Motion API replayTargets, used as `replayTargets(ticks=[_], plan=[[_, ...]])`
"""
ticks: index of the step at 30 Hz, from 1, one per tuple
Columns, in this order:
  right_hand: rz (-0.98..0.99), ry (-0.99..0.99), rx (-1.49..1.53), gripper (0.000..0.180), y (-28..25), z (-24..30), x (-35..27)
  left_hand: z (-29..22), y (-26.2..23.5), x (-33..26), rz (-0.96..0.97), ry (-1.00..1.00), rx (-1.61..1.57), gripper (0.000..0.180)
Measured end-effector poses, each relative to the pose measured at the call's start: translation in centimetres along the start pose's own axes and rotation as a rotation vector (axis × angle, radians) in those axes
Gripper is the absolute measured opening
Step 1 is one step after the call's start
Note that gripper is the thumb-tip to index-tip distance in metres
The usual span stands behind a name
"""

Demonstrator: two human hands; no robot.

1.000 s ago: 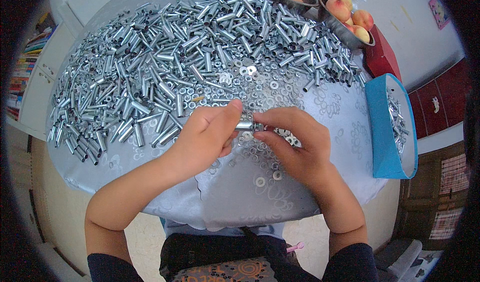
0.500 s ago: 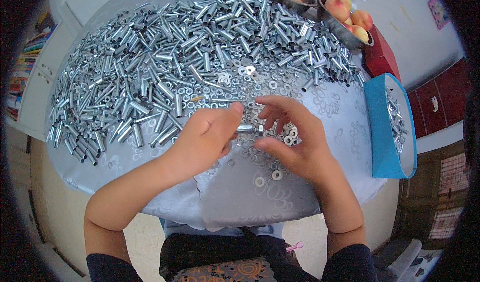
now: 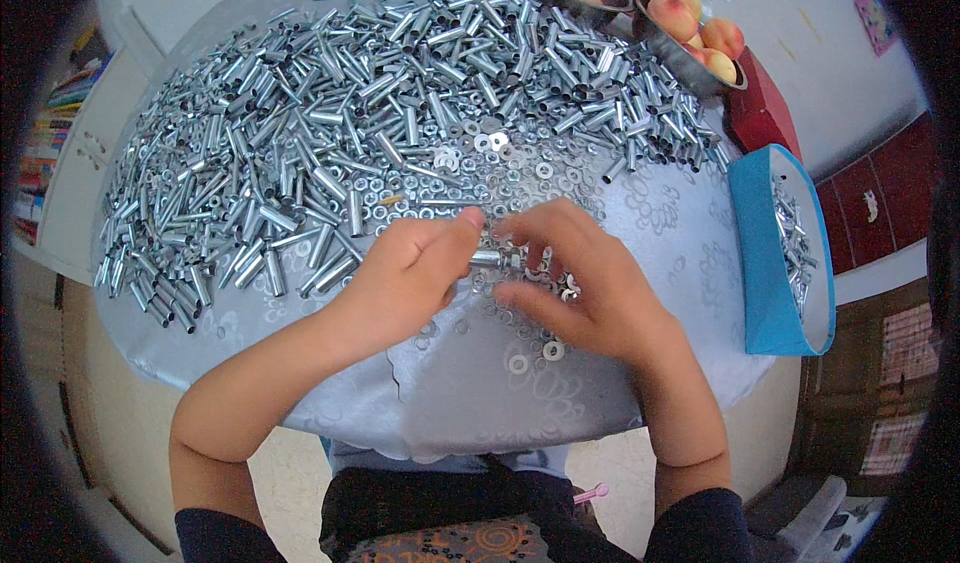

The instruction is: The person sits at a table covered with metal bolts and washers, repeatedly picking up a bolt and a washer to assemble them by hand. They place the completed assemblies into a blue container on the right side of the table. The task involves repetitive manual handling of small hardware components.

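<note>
My left hand (image 3: 412, 268) is closed around a shiny sleeve anchor bolt (image 3: 487, 258), which points to the right. A hex nut (image 3: 514, 261) sits at its free end. Curved around that end, my right hand (image 3: 598, 288) is open, its thumb and fingers apart and slightly blurred. Whether a fingertip touches the nut I cannot tell. Beyond both hands lies a wide heap of metal sleeves (image 3: 375, 88). Loose flat washers (image 3: 545, 170) and nuts are scattered under and around my hands, partly hidden by them.
A blue fabric bin (image 3: 765, 273) with metal parts inside stands at the table's right edge. Behind it are a dark red box (image 3: 765, 108), a metal bowl (image 3: 722, 85) of peaches and another metal bowl (image 3: 600, 10). A pale patterned cloth (image 3: 490, 403) covers the table.
My right hand has moved a little left, bringing its fingers around the nut end of the bolt. My left hand has hardly moved and still holds the bolt.
</note>
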State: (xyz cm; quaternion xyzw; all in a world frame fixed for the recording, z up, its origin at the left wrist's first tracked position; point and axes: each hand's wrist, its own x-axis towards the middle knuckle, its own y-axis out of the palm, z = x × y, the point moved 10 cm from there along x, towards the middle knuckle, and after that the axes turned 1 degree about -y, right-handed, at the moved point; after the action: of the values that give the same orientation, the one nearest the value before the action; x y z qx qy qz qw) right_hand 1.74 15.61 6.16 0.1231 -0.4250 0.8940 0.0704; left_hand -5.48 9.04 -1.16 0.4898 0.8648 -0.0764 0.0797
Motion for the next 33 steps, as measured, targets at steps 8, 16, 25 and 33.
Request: replayTargets(ticks=[8,16,25,33], plan=[[0.065,-0.018,-0.109,0.029,0.2,0.0,0.1,0.3,0.2,-0.1,0.008,-0.018,-0.023,0.047],[0.164,-0.018,-0.121,0.027,1.2,-0.6,-0.3,0.0,0.4,-0.1,0.031,-0.008,0.041,0.047],[-0.015,-0.037,-0.069,0.024,-0.1,0.4,0.1,-1.0,0.4,-0.2,0.031,0.042,0.043,0.047],[-0.002,-0.043,-0.076,0.029,0.1,0.1,-0.1,-0.2,0.4,-0.2,0.022,-0.017,0.063,0.048]])
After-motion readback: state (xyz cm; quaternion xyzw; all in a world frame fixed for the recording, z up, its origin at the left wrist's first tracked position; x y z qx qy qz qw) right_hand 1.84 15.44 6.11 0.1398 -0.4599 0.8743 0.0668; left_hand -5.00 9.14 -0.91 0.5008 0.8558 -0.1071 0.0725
